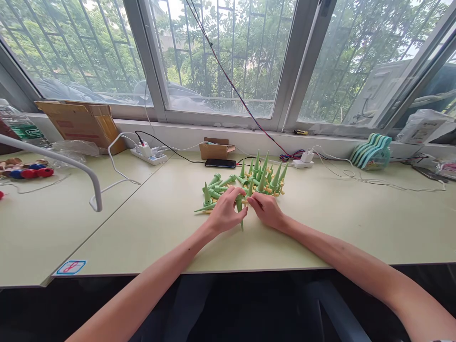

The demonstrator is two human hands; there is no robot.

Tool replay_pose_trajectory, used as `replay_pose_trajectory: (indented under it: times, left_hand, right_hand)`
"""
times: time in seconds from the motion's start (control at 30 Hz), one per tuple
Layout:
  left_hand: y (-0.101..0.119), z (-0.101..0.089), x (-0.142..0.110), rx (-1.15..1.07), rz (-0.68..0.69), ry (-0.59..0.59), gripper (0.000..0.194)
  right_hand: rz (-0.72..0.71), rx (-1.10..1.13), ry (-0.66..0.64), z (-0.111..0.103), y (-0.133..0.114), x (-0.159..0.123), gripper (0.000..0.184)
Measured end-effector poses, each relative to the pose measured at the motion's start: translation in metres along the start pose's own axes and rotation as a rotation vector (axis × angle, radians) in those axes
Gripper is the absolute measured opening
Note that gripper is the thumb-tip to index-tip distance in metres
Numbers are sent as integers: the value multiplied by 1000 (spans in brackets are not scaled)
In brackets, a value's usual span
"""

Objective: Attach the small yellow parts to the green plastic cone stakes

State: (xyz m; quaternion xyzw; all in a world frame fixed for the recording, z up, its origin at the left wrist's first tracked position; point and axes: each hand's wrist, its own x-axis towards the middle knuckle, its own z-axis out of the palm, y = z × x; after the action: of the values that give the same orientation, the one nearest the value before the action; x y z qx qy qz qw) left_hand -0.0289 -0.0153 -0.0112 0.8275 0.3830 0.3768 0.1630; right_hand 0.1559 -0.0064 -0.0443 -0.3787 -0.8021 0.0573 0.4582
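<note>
A pile of green cone-shaped spikes (249,183) with small yellow fittings lies on the pale desk (160,228) in front of me; several stand upright, others lie flat. My left hand (224,211) is closed round one green spike (240,211) whose tip points down toward me. My right hand (267,209) is beside it, fingers pinched at the spike's upper end, where a small yellow piece seems to sit, too small to make out.
A black phone (220,163) and a small cardboard box (215,148) lie behind the pile. A power strip (147,154) with cables is at back left, a white lamp arm (64,164) at left, a larger carton (83,121) on the sill, teal hangers (370,151) at right.
</note>
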Motion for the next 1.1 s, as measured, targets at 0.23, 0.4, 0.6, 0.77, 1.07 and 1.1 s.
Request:
replay_pose_trajectory:
  times: [0.23,0.4,0.6,0.77,1.07,1.1]
  left_hand:
    - [1,-1,0,-7,4,-21,25]
    - [0,0,-1,-2,2,-33,25]
    - [-2,1,-1,-6,-5,-41,25]
    - [-4,2,-1,-9,-12,-48,26]
    - [-6,4,-1,-29,-18,-45,28]
    - [-6,4,-1,-31,-18,-48,29]
  right_hand:
    - [-23,-31,-17,-1,0,1,46]
    - [-30,-40,-20,-1,0,1,47]
    - [-16,-31,-34,0,1,0,46]
    - [-16,-22,-40,0,1,1,44]
    - [0,-13,-47,0,1,0,44]
    - [2,-13,-48,0,1,0,44]
